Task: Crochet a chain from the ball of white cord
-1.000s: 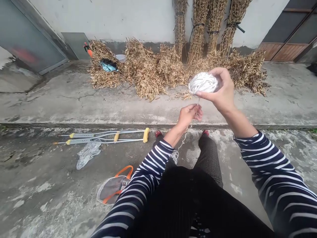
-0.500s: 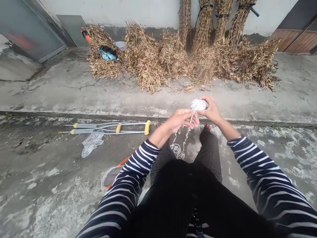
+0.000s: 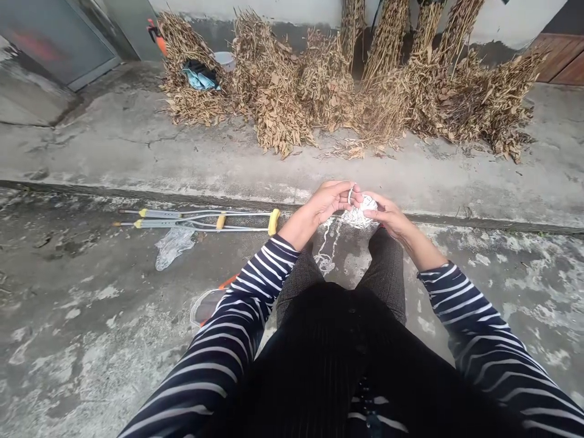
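Observation:
In front of my body a ball of white rope (image 3: 356, 216) rests in my right hand (image 3: 387, 214), whose thumb and fingers curl round its right side. Just left of it, my left hand (image 3: 335, 199) pinches the strand of rope running off the ball, and a short length shows between its fingers. Below, the loose rope (image 3: 325, 263) hangs down and lies in a small tangle on the ground between my legs.
A pair of crutches (image 3: 205, 220) lies on the ground to the left, beside a clear plastic bag (image 3: 174, 248). A grey and orange item (image 3: 207, 306) is partly behind my left sleeve. Dried plant bundles (image 3: 283, 91) line the wall beyond a low concrete step (image 3: 137, 164).
My left hand has risen with the strand, from below the ball to its upper left. My right hand and the rope ball have come down and turned slightly. The view has shifted a little.

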Motion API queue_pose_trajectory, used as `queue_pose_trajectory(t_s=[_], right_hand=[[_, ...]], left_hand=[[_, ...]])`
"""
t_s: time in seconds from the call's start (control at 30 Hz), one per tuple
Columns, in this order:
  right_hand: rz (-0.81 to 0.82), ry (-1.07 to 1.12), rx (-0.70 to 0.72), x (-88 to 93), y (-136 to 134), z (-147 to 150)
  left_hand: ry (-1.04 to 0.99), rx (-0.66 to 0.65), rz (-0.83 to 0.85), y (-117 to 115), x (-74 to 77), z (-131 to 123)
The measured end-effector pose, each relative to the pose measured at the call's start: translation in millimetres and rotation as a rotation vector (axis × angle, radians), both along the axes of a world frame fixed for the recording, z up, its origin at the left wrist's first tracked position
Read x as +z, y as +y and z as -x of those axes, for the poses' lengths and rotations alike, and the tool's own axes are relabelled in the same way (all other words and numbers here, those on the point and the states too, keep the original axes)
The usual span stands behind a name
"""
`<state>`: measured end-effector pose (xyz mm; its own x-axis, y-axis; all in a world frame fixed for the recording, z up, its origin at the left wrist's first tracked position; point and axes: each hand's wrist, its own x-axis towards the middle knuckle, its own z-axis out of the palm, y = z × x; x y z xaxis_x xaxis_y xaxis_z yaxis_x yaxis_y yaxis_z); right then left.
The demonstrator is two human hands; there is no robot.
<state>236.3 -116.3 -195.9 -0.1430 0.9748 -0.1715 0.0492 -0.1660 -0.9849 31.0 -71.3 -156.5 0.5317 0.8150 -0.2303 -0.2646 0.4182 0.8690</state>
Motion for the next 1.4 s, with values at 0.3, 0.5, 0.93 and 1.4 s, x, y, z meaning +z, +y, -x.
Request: queue_pose_trajectory(t_s=[0.3, 0.5, 0.93, 1.4], right_hand=[[-0.261, -0.067, -0.483, 12.5, 30, -38], [-0.355, 0.057, -0.308, 76.9, 17, -45], [-0.302, 0.013, 0.04, 146.0, 4, 5], [-0.388, 0.084, -0.046, 199.6, 36, -32]], left_hand=[[0.103, -0.331, -0.184, -40, -34.4, 42], [0.511, -0.029, -0.207, -35, -100.2, 29], [0.157, 0.206, -0.568, 18, 28.6, -55], [0.183, -0.052, -0.659, 58, 68.0, -54]])
